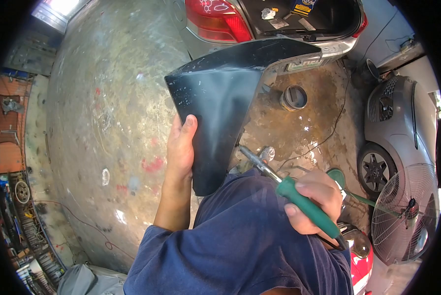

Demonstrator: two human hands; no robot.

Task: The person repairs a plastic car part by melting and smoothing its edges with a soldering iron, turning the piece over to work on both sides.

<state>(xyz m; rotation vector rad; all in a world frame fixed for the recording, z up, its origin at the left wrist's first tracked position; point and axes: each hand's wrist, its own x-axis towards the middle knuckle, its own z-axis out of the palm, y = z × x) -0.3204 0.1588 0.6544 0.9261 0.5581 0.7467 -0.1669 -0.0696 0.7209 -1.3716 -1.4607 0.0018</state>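
Note:
A large black plastic car panel (215, 105), scuffed along its upper edge, rests tilted against my lap. My left hand (182, 147) grips its left edge, thumb on the dark face and the fingers partly hidden behind. In my right hand (319, 199) is a soldering iron (306, 211) with a green handle and a metal shaft. The iron's tip points at the panel's right edge, low down; whether it touches cannot be made out.
Ahead stands a silver car (274, 44) with its trunk open. An open can (294, 98) sits on the stained concrete floor. To the right are another grey car (397, 123) and a pedestal fan (407, 211). Tools fill a rack (28, 221) on the left.

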